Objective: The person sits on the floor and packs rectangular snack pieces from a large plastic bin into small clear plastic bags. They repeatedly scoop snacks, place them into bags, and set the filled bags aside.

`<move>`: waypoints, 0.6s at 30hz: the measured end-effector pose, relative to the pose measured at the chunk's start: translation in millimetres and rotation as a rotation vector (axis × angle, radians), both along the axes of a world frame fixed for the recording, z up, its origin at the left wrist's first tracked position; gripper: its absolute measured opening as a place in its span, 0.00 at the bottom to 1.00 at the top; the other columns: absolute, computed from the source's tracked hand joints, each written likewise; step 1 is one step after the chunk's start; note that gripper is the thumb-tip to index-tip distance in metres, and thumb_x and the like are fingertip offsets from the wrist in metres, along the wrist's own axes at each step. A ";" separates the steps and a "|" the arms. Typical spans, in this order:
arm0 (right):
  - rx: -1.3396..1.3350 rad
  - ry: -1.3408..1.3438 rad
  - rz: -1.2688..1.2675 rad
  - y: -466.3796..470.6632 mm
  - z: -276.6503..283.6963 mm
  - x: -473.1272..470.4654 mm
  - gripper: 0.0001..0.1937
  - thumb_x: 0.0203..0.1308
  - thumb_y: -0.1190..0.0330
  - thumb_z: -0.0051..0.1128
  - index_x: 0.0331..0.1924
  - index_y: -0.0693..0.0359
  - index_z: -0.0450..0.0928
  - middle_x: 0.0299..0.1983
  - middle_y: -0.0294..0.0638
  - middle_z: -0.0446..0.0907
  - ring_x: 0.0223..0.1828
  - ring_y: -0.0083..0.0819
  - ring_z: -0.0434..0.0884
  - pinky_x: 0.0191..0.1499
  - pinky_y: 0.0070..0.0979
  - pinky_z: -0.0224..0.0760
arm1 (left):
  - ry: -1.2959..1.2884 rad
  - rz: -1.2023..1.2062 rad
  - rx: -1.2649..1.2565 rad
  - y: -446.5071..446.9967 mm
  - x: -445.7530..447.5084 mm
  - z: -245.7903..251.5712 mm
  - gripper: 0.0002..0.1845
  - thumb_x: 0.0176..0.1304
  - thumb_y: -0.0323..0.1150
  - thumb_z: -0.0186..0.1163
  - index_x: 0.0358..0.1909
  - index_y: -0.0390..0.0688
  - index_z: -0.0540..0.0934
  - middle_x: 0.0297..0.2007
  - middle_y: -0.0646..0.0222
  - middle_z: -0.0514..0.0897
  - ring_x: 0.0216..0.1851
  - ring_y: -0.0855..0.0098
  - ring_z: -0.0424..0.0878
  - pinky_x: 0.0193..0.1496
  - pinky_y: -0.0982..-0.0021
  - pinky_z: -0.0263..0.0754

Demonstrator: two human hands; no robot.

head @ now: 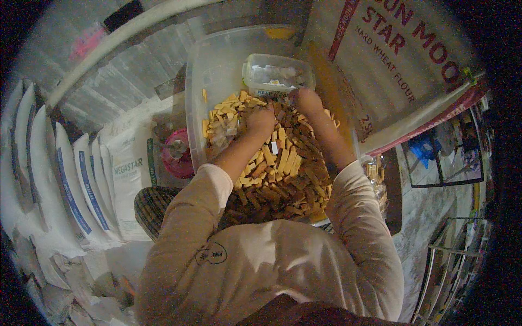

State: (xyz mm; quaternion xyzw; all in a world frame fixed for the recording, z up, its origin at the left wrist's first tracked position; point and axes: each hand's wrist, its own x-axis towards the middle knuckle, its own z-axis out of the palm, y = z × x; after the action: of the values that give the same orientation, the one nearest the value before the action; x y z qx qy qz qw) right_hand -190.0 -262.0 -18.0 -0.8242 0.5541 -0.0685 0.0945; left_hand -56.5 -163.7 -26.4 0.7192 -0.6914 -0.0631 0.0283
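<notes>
My left hand (262,119) is curled, knuckles up, over a heap of toasted bread sticks (281,159) in a large translucent plastic bin (195,85). Its fingertips are hidden, and I cannot tell whether they grip anything. My right hand (308,102) bends down at the front right corner of a small clear plastic container (281,71) holding white slips or packets. Blur and shadow hide what its fingers touch. Clear plastic packaging (222,132) rests on the sticks left of my left wrist. One white slip (274,147) lies among the sticks nearer me.
A big printed flour sack (391,69) rises along the bin's right side. White flour sacks (81,179) stand in a row at left, near a pink round object (177,155). A metal rack (448,252) is at lower right. Filled clear bags (377,179) sit right of my sleeve.
</notes>
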 end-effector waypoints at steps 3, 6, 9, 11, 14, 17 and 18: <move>-0.151 -0.285 0.015 -30.0 14.7 0.1 0.13 0.50 0.61 0.52 0.33 0.62 0.77 0.31 0.50 0.78 0.33 0.48 0.78 0.37 0.37 0.71 | 0.006 -0.036 0.011 -1.4 3.1 -9.8 0.13 0.50 0.36 0.55 0.36 0.39 0.78 0.31 0.59 0.81 0.35 0.59 0.79 0.38 0.62 0.74; -0.256 -0.341 -0.123 -41.5 10.8 8.6 0.15 0.47 0.60 0.55 0.32 0.65 0.76 0.31 0.53 0.77 0.34 0.50 0.77 0.36 0.37 0.70 | -0.018 0.033 0.004 -7.1 2.9 -20.7 0.10 0.49 0.31 0.53 0.31 0.41 0.80 0.30 0.60 0.81 0.30 0.59 0.80 0.35 0.62 0.75; 0.055 0.114 0.198 -20.1 -6.8 17.8 0.14 0.46 0.62 0.55 0.31 0.65 0.76 0.34 0.55 0.76 0.37 0.48 0.77 0.38 0.37 0.71 | 0.090 0.098 0.025 -16.1 3.0 -30.2 0.10 0.48 0.28 0.51 0.29 0.41 0.81 0.31 0.58 0.81 0.31 0.59 0.81 0.32 0.59 0.75; 0.032 0.165 0.251 7.1 -19.0 24.9 0.11 0.45 0.65 0.53 0.30 0.65 0.76 0.35 0.54 0.76 0.39 0.45 0.77 0.39 0.37 0.71 | 0.076 0.067 0.034 -19.5 5.4 -33.5 0.10 0.49 0.28 0.51 0.30 0.41 0.80 0.32 0.58 0.81 0.33 0.58 0.80 0.34 0.59 0.75; -0.035 -0.065 0.034 40.1 -25.0 28.8 0.10 0.45 0.67 0.52 0.29 0.65 0.76 0.32 0.52 0.76 0.37 0.44 0.78 0.39 0.36 0.72 | 0.122 0.097 0.022 -20.4 13.4 -30.4 0.09 0.49 0.28 0.51 0.31 0.41 0.80 0.32 0.58 0.81 0.34 0.58 0.80 0.34 0.59 0.74; -0.075 -0.064 -0.033 45.2 -25.0 26.1 0.10 0.46 0.67 0.51 0.29 0.65 0.76 0.31 0.51 0.76 0.36 0.45 0.78 0.38 0.37 0.72 | 0.179 0.030 -0.032 -14.0 24.1 -21.1 0.07 0.48 0.30 0.56 0.29 0.42 0.79 0.31 0.59 0.81 0.34 0.58 0.79 0.35 0.60 0.73; -0.092 -0.067 -0.027 44.0 -26.3 24.2 0.10 0.46 0.67 0.51 0.30 0.65 0.76 0.31 0.51 0.76 0.36 0.45 0.78 0.38 0.37 0.72 | 0.205 -0.021 -0.069 -11.8 27.7 -17.9 0.06 0.47 0.31 0.57 0.28 0.42 0.79 0.31 0.59 0.81 0.33 0.58 0.79 0.35 0.61 0.73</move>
State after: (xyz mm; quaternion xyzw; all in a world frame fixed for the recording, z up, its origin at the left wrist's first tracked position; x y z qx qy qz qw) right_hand -165.9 -218.0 -44.3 -0.8175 0.5578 -0.1227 0.0742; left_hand -28.8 -175.5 -44.3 0.7002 -0.6942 -0.1126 0.1229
